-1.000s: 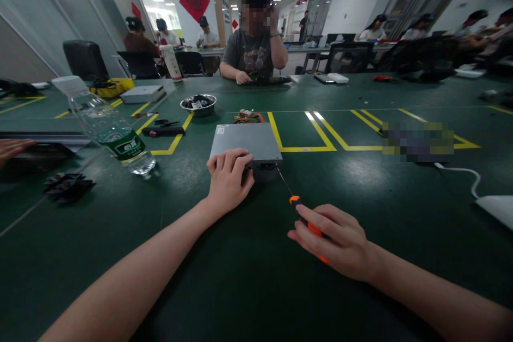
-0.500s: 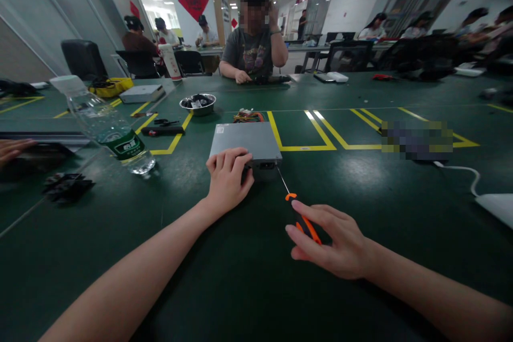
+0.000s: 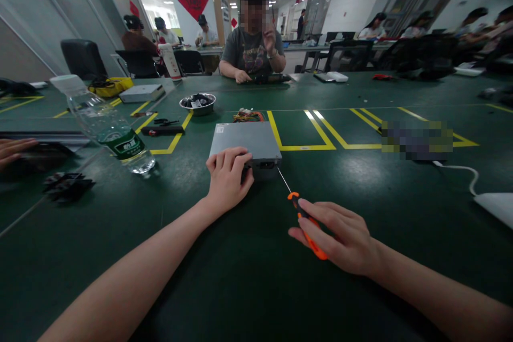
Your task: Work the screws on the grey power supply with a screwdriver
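Note:
A grey metal computer power supply (image 3: 252,136) lies flat on the green table, its socket side towards me and a bundle of coloured wires (image 3: 248,115) at its far side. My left hand (image 3: 229,176) grips its near left part, fingers on the top and thumb at the front face. In my right hand (image 3: 340,235) is a screwdriver (image 3: 310,232) with an orange and black handle, held between thumb and fingers. Its thin shaft slants up to the left, and the tip meets the unit's front right corner. Whatever sits under the tip is too small to make out.
Left of me stand a water bottle (image 3: 116,133), a metal bowl (image 3: 197,104) of dark parts and a black-and-red tool (image 3: 162,130). Another person's hand (image 3: 16,150) is at the left edge. Across the table sits a person (image 3: 254,48). A cable (image 3: 468,171) lies right.
My right fingers have shifted round the screwdriver handle, which now tilts slightly differently and shows more orange. My left hand and the power supply stay put. The person opposite lowered a raised hand.

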A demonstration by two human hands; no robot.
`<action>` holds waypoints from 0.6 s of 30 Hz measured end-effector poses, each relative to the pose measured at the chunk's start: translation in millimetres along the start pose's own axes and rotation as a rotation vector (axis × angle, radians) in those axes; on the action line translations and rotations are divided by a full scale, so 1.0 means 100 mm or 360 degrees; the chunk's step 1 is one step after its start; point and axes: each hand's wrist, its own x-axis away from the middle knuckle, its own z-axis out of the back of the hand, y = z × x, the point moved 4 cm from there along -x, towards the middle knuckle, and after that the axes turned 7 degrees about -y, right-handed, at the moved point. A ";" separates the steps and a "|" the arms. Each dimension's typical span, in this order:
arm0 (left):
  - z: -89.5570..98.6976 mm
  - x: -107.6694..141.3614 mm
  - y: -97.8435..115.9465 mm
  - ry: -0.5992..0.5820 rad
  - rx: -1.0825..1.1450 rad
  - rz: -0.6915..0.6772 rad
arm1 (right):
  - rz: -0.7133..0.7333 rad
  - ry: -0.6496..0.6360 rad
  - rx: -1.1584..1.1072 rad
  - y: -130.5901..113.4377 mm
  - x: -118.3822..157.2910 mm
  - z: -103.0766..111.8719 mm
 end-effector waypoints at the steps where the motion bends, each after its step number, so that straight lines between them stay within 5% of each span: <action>1: 0.00 0.00 0.00 -0.0002 0.0003 0.0002 | 0.0027 0.0037 0.0097 0.01 0.00 0.02; 13: 0.01 0.00 0.00 0.0005 -0.0005 0.0001 | -0.0032 -0.0163 0.0060 -0.02 0.00 0.00; 18: 0.01 0.00 -0.01 -0.0002 0.0014 0.0008 | 0.0022 -0.0003 0.0177 -0.01 0.00 0.06</action>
